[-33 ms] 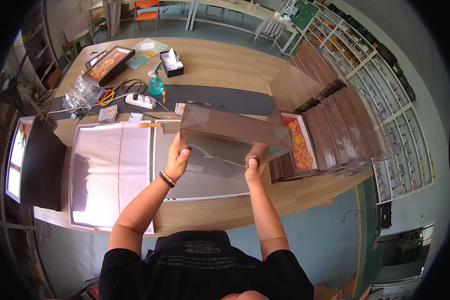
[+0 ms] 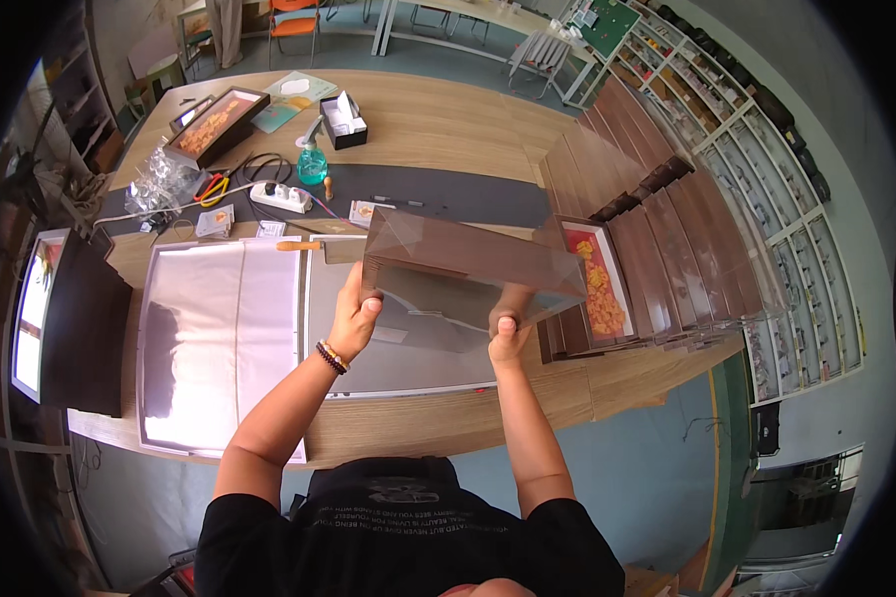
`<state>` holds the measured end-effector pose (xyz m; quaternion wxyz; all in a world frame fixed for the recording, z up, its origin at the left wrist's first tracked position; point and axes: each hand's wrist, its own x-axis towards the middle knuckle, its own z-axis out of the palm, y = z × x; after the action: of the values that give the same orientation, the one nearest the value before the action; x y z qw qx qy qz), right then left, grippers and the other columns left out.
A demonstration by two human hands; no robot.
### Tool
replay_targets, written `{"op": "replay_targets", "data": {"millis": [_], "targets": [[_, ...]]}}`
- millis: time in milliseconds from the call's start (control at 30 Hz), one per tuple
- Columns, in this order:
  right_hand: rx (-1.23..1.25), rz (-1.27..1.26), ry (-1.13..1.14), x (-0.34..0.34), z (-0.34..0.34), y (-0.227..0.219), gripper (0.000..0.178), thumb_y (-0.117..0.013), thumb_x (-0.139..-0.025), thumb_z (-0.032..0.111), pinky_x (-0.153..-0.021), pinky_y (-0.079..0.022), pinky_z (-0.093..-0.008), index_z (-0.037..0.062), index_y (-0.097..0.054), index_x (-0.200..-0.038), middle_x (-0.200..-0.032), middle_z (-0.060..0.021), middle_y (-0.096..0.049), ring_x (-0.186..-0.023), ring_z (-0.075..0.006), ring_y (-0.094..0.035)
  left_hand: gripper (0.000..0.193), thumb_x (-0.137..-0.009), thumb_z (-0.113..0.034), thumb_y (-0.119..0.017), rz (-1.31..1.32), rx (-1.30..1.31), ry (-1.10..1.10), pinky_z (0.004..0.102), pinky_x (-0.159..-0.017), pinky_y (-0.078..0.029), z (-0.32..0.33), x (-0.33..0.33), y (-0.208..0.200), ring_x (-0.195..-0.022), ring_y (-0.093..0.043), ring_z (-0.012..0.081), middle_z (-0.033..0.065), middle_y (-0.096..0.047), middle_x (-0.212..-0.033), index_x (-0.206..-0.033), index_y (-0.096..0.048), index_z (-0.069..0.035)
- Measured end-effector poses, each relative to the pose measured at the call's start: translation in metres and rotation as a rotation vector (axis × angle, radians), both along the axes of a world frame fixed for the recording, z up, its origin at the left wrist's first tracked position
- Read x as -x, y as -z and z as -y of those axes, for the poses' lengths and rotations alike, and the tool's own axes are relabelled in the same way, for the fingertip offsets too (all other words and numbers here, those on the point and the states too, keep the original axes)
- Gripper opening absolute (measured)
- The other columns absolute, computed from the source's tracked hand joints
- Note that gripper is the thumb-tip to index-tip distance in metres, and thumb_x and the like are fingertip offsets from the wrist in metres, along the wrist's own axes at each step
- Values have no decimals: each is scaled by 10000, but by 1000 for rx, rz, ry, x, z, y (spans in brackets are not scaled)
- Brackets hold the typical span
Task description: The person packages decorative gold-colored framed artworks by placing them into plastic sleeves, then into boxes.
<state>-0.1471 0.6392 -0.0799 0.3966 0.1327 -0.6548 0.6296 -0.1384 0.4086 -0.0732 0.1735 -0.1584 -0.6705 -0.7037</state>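
This looks like a workshop: pliers (image 2: 212,189), a power strip (image 2: 282,198) and a spray bottle (image 2: 312,164) lie or stand about a large wooden table (image 2: 448,109), along with a framed picture (image 2: 217,126) and stacked brown panels (image 2: 682,254). White shelving (image 2: 788,239) full of small items lines the wall; an orange chair (image 2: 294,28) stands beyond.

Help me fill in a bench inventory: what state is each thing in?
Brown frame: held up, not set down.
Left hand: gripping its left end.
Right hand: gripping its near right part.
Spray bottle: upright.
Small black box: open, white material inside.
Clear plastic: crumpled.
Wooden-handled tool: lying down.
White power strip: on or off, can't tell.
Orange chair: unfolded.
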Motion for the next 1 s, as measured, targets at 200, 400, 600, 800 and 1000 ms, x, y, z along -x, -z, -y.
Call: {"op": "replay_targets", "data": {"millis": [200,400,600,800,1000], "targets": [[-189,309,-322,2,-51,85,851,-624,-707,647,-1053,-168,-349,-57,-449,-1153,-1232,-81,-410,-1185,-190,-323,677,-753,-408,-655,245,-25,221,257,-732,-450,15,-5,25,-760,-505,123,32,-519,-858,-1227,-389,-5],[75,384,-240,-28,-10,65,563,-635,-744,577,-674,-375,-235,63,-467,-586,-807,28,-508,-702,-66,-421,466,-687,-416,-755,129,-240,-94,259,-466,-356,-5,-14,70,-497,-471,114,-5,-478,-521,-538,-521,-41],[108,320,-120,-34,2,50,536,-606,-790,514,-522,-326,-226,68,-446,-541,-611,40,-447,-541,-62,-382,537,-726,-444,-721,177,-140,-27,261,-434,-289,2,-21,95,-467,-372,98,-13,-397,-501,-512,-413,-59],[71,380,-198,-28,-2,47,572,-591,-783,570,-576,-334,-180,73,-428,-551,-587,55,-396,-580,-40,-364,615,-749,-533,-664,-29,-163,-262,265,-413,-244,-14,-4,78,-433,-301,92,-39,-313,-457,-473,-340,-89],[80,330,-75,-7,-13,60,673,-594,-691,693,-784,-405,-284,45,-523,-855,-857,-28,-516,-837,-131,-486,486,-747,-416,-714,158,-62,-131,246,-577,-458,-14,-7,41,-642,-571,114,40,-561,-662,-865,-456,-22]]}}
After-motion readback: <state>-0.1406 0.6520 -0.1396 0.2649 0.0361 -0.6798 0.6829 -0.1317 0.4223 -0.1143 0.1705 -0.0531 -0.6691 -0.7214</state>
